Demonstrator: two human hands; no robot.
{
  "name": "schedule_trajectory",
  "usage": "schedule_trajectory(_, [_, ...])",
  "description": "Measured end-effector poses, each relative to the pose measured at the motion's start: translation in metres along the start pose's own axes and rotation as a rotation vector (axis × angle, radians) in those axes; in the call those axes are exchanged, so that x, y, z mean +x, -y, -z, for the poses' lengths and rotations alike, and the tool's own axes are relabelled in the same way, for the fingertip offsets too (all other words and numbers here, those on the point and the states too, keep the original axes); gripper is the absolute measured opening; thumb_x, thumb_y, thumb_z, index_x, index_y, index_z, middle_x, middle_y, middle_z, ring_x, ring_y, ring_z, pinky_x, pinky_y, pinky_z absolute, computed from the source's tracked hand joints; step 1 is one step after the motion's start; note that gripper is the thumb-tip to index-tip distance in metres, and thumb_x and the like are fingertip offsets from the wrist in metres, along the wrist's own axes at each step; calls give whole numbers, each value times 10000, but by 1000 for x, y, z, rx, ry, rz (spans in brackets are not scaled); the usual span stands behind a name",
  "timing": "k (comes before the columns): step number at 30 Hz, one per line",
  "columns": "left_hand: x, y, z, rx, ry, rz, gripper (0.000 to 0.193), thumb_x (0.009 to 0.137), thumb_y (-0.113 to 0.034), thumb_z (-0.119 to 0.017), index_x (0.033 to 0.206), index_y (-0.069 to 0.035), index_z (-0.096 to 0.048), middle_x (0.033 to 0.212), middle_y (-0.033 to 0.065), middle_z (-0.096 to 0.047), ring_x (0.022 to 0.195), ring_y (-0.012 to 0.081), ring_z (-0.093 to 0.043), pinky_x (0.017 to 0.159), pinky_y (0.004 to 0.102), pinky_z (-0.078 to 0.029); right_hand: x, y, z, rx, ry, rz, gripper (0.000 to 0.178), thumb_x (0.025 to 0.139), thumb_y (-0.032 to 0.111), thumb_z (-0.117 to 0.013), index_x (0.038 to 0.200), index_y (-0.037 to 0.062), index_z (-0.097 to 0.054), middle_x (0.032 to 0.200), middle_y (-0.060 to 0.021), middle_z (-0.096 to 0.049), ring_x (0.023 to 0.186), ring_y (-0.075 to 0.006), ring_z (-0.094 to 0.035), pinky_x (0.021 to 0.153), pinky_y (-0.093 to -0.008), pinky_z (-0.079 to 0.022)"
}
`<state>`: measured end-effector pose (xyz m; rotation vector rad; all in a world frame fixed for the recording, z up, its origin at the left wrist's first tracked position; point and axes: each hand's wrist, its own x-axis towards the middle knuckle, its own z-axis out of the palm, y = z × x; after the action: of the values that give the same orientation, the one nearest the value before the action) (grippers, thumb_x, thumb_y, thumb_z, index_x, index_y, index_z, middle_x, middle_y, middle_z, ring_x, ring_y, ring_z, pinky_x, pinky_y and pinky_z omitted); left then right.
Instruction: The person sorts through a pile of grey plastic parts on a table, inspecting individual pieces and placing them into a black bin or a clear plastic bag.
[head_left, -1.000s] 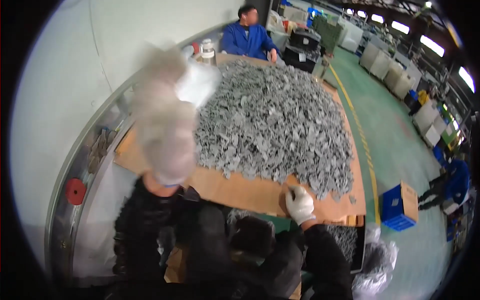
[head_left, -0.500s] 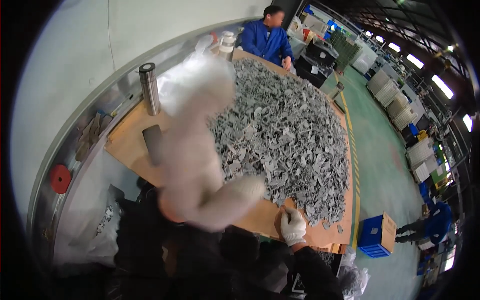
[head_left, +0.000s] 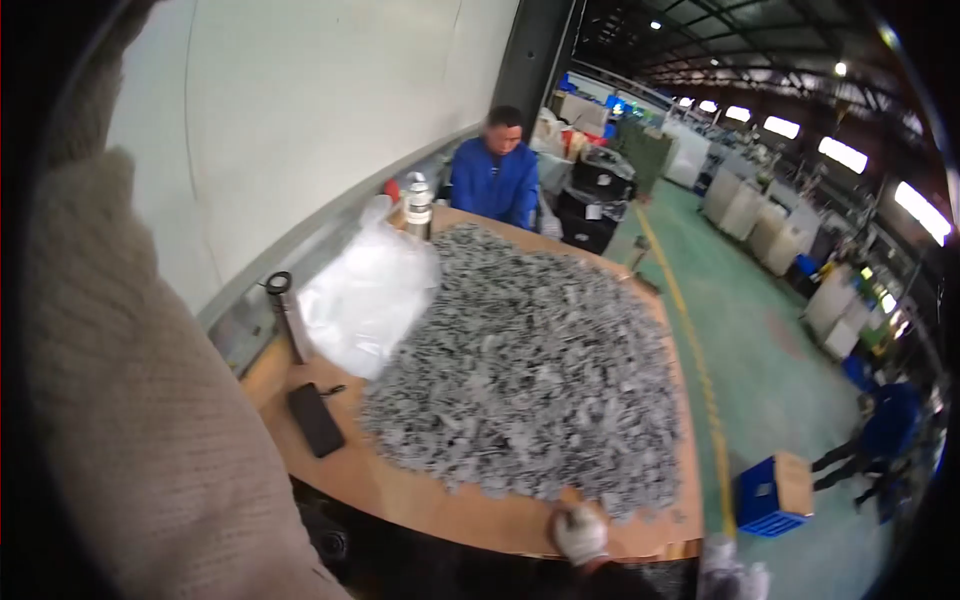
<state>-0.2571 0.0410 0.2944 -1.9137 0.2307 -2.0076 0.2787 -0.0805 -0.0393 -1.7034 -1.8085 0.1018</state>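
Observation:
A broad heap of small thin grey pieces [head_left: 530, 370] covers most of the brown tabletop [head_left: 420, 500]. At the near edge of the heap, my right hand [head_left: 580, 535] rests on the board in a white knit glove. Its fingers look curled together, and whatever they may hold is hidden. Very close to the camera, my left hand [head_left: 130, 330] fills the left side, also in a knit glove. It is blurred and cut off by the picture's rim, so its fingers cannot be made out. No grey piece shows on it.
Left of the heap are a black phone [head_left: 316, 420], a steel flask [head_left: 288, 315], a clear plastic bag [head_left: 365, 290] and a white-and-silver bottle [head_left: 418, 207]. A person in blue [head_left: 495, 175] sits across the table. A blue crate [head_left: 772, 495] stands on the green floor to the right.
My left hand has come from over the table up close to the camera at the left. My right hand stays by the near edge. The view has tilted upward.

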Motion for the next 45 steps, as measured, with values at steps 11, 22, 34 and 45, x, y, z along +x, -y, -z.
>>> schedule_trajectory(11, [-75, -32, -108, -133, 178, 276, 544, 996, -174, -689, 1491, 28, -586, 1493, 189, -648, 1421, 303, -598, 1207, 437, -482, 51, -8, -24, -16, -47, 30, 102, 973, 137, -753, 1047, 67, -748, 949, -192, -760, 897, -433, -746, 795, -483, -602])
schedule_trajectory(22, [-249, -58, -161, 586, 598, 1023, 595, 955, -232, -767, 1500, -74, -585, 1522, 255, -567, 1450, 469, -514, 1225, 592, -400, 19, -7, -24, -2, -2, 31, 116, 968, 144, -759, 1076, 102, -750, 998, -166, -783, 914, -412, -756, 797, -496, -612])
schedule_trajectory(34, [-322, -69, -201, 731, 976, 1162, 762, 952, -509, -735, 1568, -115, -522, 1589, 260, -454, 1460, 486, -411, 1237, 721, -267, 39, -8, -26, -64, 28, 323, 461, 905, 224, -845, 1324, 109, -690, 1272, -186, -722, 1106, -438, -721, 885, -514, -608])
schedule_trajectory(45, [-327, -80, -202, 753, 997, 1139, 742, 974, -502, -713, 1588, -129, -528, 1649, 252, -436, 1507, 499, -401, 1255, 735, -240, 84, 37, -56, -62, 57, 197, 619, 896, 369, -860, 1394, 46, -683, 1384, -247, -660, 1182, -465, -694, 977, -518, -601])
